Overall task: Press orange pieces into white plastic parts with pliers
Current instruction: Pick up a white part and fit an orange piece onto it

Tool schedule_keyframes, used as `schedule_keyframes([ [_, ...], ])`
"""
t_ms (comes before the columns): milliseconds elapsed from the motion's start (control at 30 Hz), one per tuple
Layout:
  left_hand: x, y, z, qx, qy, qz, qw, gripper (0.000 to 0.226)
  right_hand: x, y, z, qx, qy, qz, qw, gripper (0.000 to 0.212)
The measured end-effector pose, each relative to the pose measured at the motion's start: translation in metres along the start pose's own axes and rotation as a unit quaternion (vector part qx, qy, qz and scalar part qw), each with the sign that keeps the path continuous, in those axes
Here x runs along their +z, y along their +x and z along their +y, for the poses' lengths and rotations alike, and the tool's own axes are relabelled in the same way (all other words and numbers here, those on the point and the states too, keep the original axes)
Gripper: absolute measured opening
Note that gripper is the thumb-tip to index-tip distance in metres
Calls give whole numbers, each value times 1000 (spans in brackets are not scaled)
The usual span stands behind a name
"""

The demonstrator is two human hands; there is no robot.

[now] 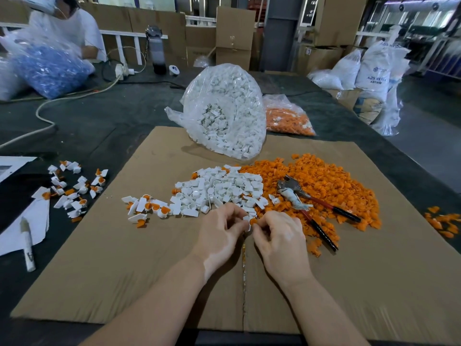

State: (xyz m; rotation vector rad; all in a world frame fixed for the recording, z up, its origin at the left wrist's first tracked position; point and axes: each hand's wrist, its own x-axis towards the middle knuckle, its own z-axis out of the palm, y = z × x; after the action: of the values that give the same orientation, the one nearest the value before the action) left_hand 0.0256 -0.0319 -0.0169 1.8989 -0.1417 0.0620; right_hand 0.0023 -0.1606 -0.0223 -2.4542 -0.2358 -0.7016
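My left hand [222, 228] pinches a white plastic part [247, 221] just in front of the loose white pile [219, 191]. My right hand [277, 233] pinches an orange piece [253, 221] right against that white part. The two hands meet over the cardboard sheet [124, 270]. A big heap of orange pieces [331, 186] spreads to the right. The pliers [306, 203] with red and black handles lie on that heap, untouched. Several white parts fitted with orange pieces [147, 208] lie to the left of the white pile.
A clear bag of white parts [224, 111] stands behind the piles, with a bag of orange pieces [287, 118] beside it. More assembled parts [72, 188] lie off the cardboard at left. A person [72, 26] sits at the far left behind a blue-filled bag [50, 68].
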Motion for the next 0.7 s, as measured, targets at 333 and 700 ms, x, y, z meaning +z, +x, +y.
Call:
schedule_keyframes([
  [333, 1, 3, -2, -29, -65, 27, 997, 17, -3, 2, -2, -23, 54, 22, 998, 18],
  [700, 1, 0, 1, -15, -96, 9, 995, 7, -5, 4, -2, -29, 63, 11, 998, 18],
])
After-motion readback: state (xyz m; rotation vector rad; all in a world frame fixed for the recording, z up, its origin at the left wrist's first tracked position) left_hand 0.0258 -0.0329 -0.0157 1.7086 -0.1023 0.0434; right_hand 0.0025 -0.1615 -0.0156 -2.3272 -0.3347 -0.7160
